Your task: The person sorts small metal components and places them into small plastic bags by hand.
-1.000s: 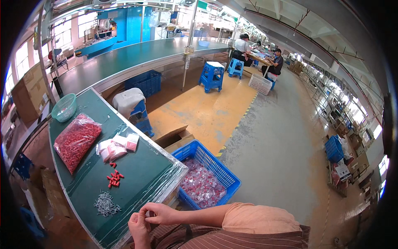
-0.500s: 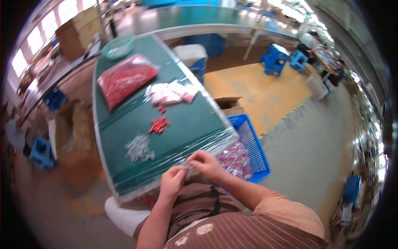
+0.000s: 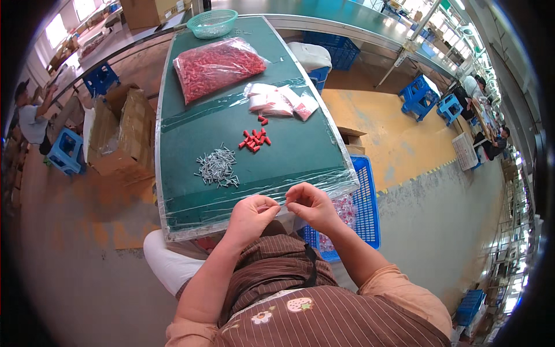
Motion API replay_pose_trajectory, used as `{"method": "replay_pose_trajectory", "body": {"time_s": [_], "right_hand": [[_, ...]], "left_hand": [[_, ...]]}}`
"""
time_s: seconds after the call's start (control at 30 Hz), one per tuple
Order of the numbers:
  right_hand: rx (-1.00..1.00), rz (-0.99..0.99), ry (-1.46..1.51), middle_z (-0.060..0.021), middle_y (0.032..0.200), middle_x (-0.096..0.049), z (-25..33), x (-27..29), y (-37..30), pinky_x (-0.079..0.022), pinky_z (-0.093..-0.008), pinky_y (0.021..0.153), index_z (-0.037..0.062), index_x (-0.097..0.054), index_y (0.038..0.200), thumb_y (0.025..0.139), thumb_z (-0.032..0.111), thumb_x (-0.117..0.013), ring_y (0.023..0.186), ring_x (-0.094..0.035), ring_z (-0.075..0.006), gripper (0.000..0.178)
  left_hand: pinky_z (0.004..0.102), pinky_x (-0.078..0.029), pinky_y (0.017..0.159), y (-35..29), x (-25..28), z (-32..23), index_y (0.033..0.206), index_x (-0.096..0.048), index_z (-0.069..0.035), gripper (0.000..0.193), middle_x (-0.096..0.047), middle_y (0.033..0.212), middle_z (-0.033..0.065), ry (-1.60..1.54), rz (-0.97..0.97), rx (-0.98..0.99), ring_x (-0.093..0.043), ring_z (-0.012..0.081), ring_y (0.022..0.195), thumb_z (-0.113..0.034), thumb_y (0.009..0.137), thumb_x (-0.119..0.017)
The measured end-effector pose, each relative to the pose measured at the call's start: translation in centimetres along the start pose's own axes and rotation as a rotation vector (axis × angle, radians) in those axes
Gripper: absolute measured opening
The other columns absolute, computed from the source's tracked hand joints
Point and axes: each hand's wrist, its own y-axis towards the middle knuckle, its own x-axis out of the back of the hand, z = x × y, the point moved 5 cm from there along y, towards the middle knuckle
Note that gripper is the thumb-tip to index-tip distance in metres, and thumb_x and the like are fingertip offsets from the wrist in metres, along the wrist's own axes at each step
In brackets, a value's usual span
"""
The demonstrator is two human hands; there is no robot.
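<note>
At the near edge of the green-topped table, my left hand (image 3: 252,218) and my right hand (image 3: 313,206) face each other, a small gap between their fingertips. Each hand has thumb and forefinger pinched together; anything between them is too thin or clear to make out. Just beyond my left hand lies a pile of small silvery screws (image 3: 218,166). Past it is a cluster of short red plastic plugs (image 3: 255,139). Small clear bags with red edges (image 3: 276,102) lie in a stack farther off. A large clear bag full of red plugs (image 3: 217,65) rests behind them.
A green mesh basket (image 3: 212,25) stands at the table's far end. Beside the near right corner, a blue crate (image 3: 367,202) holds filled small packets (image 3: 345,209). An open cardboard box (image 3: 120,133) and blue stools (image 3: 67,151) are on the left. Other people sit farther away.
My hands have come apart slightly, the fingertips no longer touching. The whole view has shifted, so the table sits lower and more to the right.
</note>
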Motion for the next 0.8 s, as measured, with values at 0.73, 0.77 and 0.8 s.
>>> {"method": "replay_pose_trajectory", "body": {"time_s": [0.73, 0.77, 0.8], "right_hand": [[0.069, -0.130, -0.556, -0.0180, 0.088, -0.061, 0.3, -0.6, -0.2, -0.047, -0.0390, 0.073, 0.0013, -0.062, 0.092, 0.086, 0.023, -0.059, 0.083, -0.060, -0.0323, 0.023], [0.071, -0.123, -0.459, -0.0178, 0.083, -0.061, -0.3, -1.3, 0.1, -0.047, -0.0378, 0.071, 0.0008, -0.060, 0.089, 0.085, 0.019, -0.059, 0.079, -0.060, -0.0311, 0.019], [0.056, -0.100, -0.425, -0.0158, 0.080, -0.061, -0.9, -1.7, 0.4, -0.047, -0.0357, 0.069, 0.0006, -0.059, 0.089, 0.085, 0.018, -0.059, 0.076, -0.060, -0.0267, 0.017]], "left_hand": [[0.0263, -0.046, 0.062, 0.2, -0.7, -0.7, 0.074, -0.066, 0.000, 0.011, -0.064, 0.071, 0.0043, 0.216, -0.243, -0.072, -0.057, 0.0092, 0.067, -0.008, 0.075, -0.072], [0.0264, -0.047, 0.063, -0.1, -0.4, 0.2, 0.076, -0.065, 0.001, 0.004, -0.064, 0.077, 0.0063, 0.178, -0.267, -0.119, -0.059, 0.0118, 0.070, 0.000, 0.075, -0.069], [0.0258, -0.047, 0.062, -0.2, -0.2, 1.1, 0.076, -0.064, 0.001, 0.005, -0.063, 0.076, 0.0057, 0.212, -0.280, -0.139, -0.058, 0.0113, 0.070, 0.002, 0.074, -0.068]]}}
